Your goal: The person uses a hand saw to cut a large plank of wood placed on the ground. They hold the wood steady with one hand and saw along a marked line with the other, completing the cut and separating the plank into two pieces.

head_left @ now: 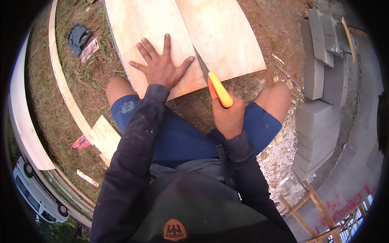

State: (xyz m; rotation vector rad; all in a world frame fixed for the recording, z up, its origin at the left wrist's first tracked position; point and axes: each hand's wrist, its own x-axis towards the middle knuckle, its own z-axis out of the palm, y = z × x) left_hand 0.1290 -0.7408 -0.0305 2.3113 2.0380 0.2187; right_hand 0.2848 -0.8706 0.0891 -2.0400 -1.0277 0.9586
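Note:
A pale plywood sheet (150,24) lies in front of me, its near edge between my knees. My left hand (162,67) rests flat on it, fingers spread, to the left of a long cut. My right hand (229,115) is wrapped round the orange and yellow handle of a handsaw (221,91). The saw's dark blade sits in the cut, close to the near edge, and runs away from me. Right of the cut lies the other part of the sheet (231,40). The blade's lower portion is hidden beneath the wood.
Grey concrete blocks (318,121) are stacked on the right by a block wall. Long wooden boards (60,77) and a short plank piece (105,135) lie on the grass at left, near a dark cap (78,39). A wooden frame (320,206) stands at lower right. A white vehicle (36,194) is beyond the boards.

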